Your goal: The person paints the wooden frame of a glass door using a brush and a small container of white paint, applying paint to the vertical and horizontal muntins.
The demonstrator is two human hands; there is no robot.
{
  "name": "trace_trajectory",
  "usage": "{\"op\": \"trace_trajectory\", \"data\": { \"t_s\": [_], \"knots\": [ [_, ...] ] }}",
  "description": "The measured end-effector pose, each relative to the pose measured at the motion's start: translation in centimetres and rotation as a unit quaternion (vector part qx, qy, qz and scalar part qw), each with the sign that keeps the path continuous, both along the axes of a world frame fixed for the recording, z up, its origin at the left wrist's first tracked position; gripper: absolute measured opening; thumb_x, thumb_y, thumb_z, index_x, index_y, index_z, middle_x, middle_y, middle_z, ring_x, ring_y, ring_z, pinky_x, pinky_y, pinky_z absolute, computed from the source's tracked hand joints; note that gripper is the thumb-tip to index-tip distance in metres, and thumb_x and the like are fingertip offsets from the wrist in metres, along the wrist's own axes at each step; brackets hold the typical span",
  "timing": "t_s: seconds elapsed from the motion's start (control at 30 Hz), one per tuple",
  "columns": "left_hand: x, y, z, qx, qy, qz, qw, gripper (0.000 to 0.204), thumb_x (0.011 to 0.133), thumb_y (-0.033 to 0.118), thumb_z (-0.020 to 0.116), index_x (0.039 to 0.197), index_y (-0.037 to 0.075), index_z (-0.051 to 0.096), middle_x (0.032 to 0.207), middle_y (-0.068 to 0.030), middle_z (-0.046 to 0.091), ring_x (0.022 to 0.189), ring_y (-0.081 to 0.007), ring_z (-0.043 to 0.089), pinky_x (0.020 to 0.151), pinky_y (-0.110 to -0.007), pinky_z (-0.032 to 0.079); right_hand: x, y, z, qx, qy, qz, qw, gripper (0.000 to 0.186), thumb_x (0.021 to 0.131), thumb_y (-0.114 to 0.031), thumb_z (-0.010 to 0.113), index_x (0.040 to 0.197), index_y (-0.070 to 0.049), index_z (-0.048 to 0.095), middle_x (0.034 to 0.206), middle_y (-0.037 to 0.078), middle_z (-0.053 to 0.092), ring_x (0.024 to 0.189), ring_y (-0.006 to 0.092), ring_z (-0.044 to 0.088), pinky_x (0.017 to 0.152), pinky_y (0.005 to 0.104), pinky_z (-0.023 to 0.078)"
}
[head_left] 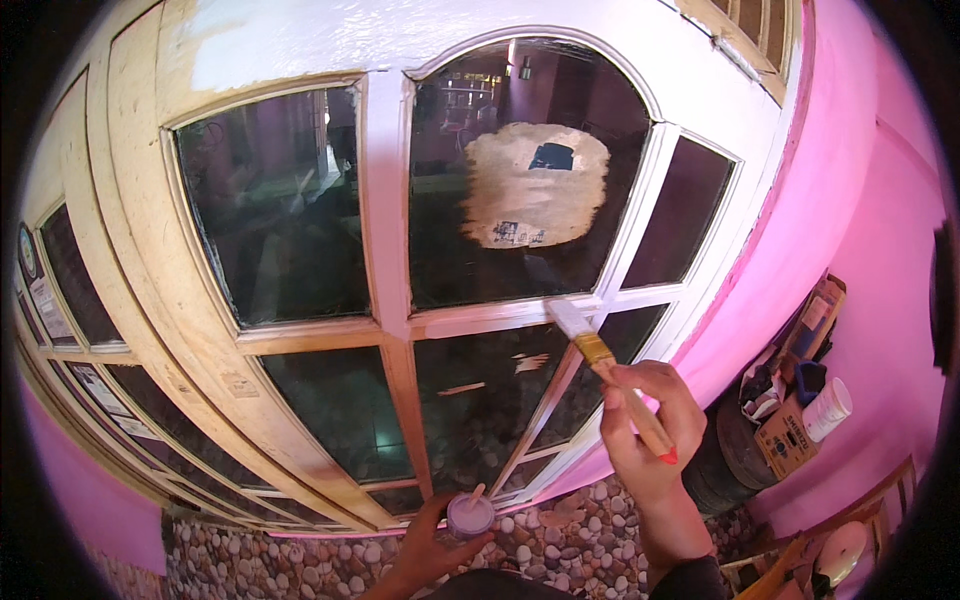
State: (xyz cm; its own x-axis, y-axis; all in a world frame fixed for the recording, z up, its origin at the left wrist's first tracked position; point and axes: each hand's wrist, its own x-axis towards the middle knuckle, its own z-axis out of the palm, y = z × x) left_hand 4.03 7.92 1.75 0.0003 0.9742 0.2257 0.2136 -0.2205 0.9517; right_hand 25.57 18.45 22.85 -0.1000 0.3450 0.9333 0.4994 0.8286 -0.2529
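My right hand [652, 420] grips a flat paintbrush [592, 345] by its wooden handle. The white bristles touch the horizontal bar of a wooden door [470, 318] with glass panes, close to where that bar meets a slanting upright. Low in the view, my left hand [432, 545] is closed around a small cup of pale paint [470, 515], with a stick standing in it. Fresh white paint covers the top and right of the door frame, while the left and lower bars look bare or thinly coated. A torn paper patch [535, 190] clings to the arched pane.
Pink wall [850, 200] runs along the right. Against it, a cardboard box [785, 440], a white tub [828, 408] and other items sit on a dark drum-like stand [735, 455]. Pebble-patterned flooring [330, 560] lies below. A second paned door panel [85, 290] is at the left.
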Motion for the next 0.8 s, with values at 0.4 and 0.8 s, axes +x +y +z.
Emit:
{"op": "trace_trajectory", "data": {
  "t_s": [0.4, 0.8],
  "knots": [
    [0.7, -0.2, -0.2, -0.006, 0.034, 0.011, 0.999, 0.081, 0.073, 0.031, 0.092, 0.132, -0.006, 0.050, 0.121, -0.0189, 0.062, 0.115, -0.0277, 0.064, 0.098, -0.039, 0.052, 0.6, 0.7, 0.0, 0.028, -0.030, -0.036, 0.999, 0.027, 0.072, 0.003, 0.076, 0.098, -0.001, 0.069, 0.086, 0.014, 0.067, 0.072, 0.0289, 0.066, 0.064, 0.0347, 0.053],
    [1.0, 0.4, -1.3, 0.030, 0.062, 0.015, 0.998, 0.080, 0.073, 0.029, 0.093, 0.130, -0.006, 0.049, 0.121, -0.0201, 0.062, 0.113, -0.0274, 0.065, 0.099, -0.040, 0.053, 0.5, 0.4, 0.1, 0.031, -0.047, -0.040, 0.998, 0.026, 0.074, 0.002, 0.076, 0.098, 0.000, 0.069, 0.085, 0.014, 0.067, 0.073, 0.0289, 0.065, 0.065, 0.0355, 0.052]
  ]
}}
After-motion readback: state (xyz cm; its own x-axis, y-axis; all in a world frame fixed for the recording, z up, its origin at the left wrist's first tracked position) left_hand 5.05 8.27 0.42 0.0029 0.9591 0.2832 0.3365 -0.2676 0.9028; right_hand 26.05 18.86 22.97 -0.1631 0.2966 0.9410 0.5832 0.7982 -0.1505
